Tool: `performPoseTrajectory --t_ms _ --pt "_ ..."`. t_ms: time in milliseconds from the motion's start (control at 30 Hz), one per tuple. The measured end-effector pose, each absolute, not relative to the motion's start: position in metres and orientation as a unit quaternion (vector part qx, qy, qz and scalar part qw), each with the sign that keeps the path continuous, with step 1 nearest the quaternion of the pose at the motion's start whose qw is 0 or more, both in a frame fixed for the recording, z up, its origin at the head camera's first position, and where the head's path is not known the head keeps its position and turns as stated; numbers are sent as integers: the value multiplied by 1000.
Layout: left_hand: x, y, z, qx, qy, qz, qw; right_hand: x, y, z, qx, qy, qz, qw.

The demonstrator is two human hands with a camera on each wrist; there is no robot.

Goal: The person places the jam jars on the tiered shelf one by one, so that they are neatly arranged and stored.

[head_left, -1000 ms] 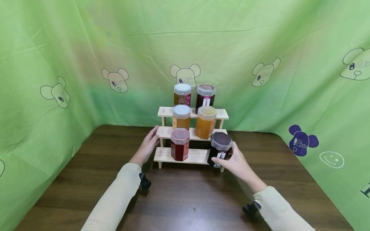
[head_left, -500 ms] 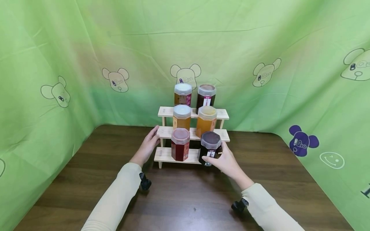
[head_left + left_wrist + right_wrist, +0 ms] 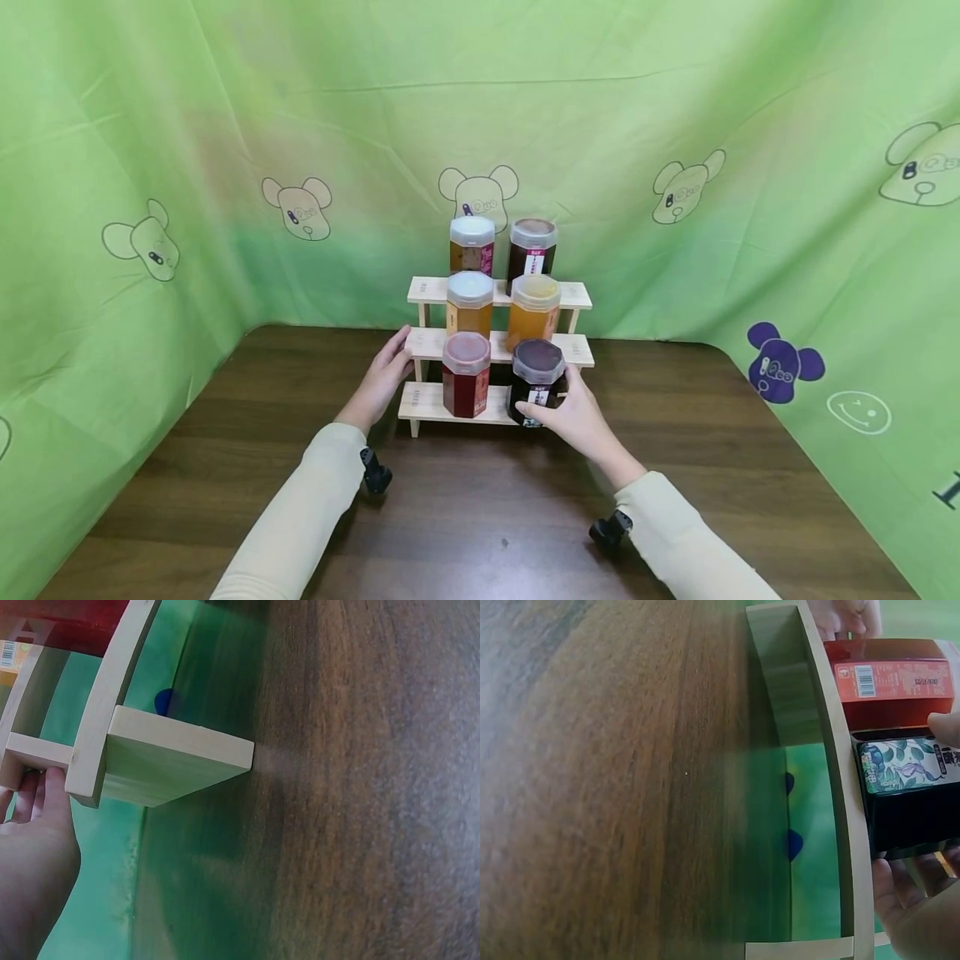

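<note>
A three-step wooden display rack [image 3: 425,402] carries several hexagonal jars with clear lids. My right hand [image 3: 583,423] holds a dark jar [image 3: 538,367] upright at the right of the lowest step, thumb in front and fingers round its far side. In the right wrist view, that dark jar's patterned label [image 3: 900,765] faces the camera, and its base is at the step. Left of it stands a red jar [image 3: 466,387]. My left hand [image 3: 381,382] grips the left end of the middle step; in the left wrist view its fingers [image 3: 54,791] curl at the rack's side support.
Two amber jars, one pale-lidded [image 3: 470,312] and one yellow-lidded [image 3: 534,321], stand on the middle step. The top step bears a brown jar [image 3: 472,250] and another dark jar [image 3: 532,254]. Brown wooden tabletop [image 3: 480,517] surrounds the rack; a green curtain [image 3: 375,125] hangs behind.
My right hand has shifted the dark jar leftward along the lowest step, from its right end to nearer the red jar. The left hand has stayed at the rack's left side.
</note>
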State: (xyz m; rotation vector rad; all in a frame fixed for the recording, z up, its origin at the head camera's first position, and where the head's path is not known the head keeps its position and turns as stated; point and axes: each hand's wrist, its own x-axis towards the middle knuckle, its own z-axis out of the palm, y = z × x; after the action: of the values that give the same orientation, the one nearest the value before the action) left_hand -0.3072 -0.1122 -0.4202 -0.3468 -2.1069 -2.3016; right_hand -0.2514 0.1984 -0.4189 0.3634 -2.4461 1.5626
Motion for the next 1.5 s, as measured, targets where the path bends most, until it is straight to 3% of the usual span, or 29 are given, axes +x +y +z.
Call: performPoseTrajectory --t_ms 1500 --pt "-306 -112 -419 -113 -673 -731 1 -254 200 -419 81 -861 495 83"
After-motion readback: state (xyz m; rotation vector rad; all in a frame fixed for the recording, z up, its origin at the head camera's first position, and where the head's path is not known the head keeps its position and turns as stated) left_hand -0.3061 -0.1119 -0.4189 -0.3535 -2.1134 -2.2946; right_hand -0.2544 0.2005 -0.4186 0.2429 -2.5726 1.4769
